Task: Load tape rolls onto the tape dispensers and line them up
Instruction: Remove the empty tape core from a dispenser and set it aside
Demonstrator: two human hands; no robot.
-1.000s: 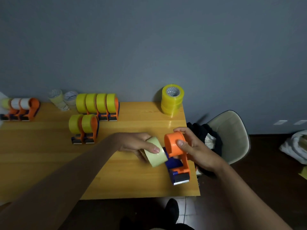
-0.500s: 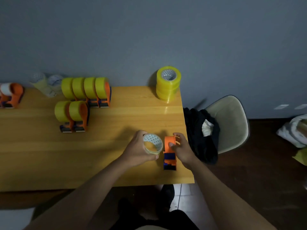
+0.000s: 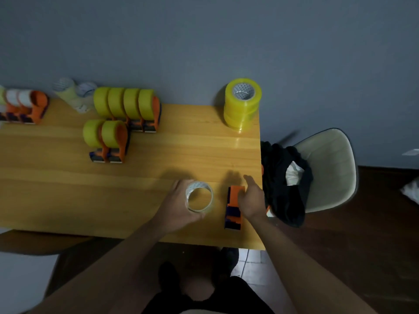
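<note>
My left hand (image 3: 179, 209) grips a pale tape roll (image 3: 199, 196), its open core facing up at me, just above the wooden table (image 3: 68, 196). To its right an empty orange-and-blue tape dispenser (image 3: 233, 207) stands near the table's right front corner. My right hand (image 3: 250, 200) holds its orange top from the right side, index finger stretched forward. Roll and dispenser are a small gap apart. A stack of yellow tape rolls (image 3: 242, 103) stands at the back right corner.
Loaded dispensers stand at the back left: a row of several (image 3: 129, 107), a pair (image 3: 106, 139) in front of it, and another group (image 3: 25, 107) at the far left edge. Loose pale rolls (image 3: 74, 94) lie behind. A beige chair (image 3: 328, 168) with dark clothes stands beside the table.
The view has tilted down and both hands have lowered the roll and dispenser to the table's front right. The roll has turned from edge-on to core-up, away from the dispenser's hub.
</note>
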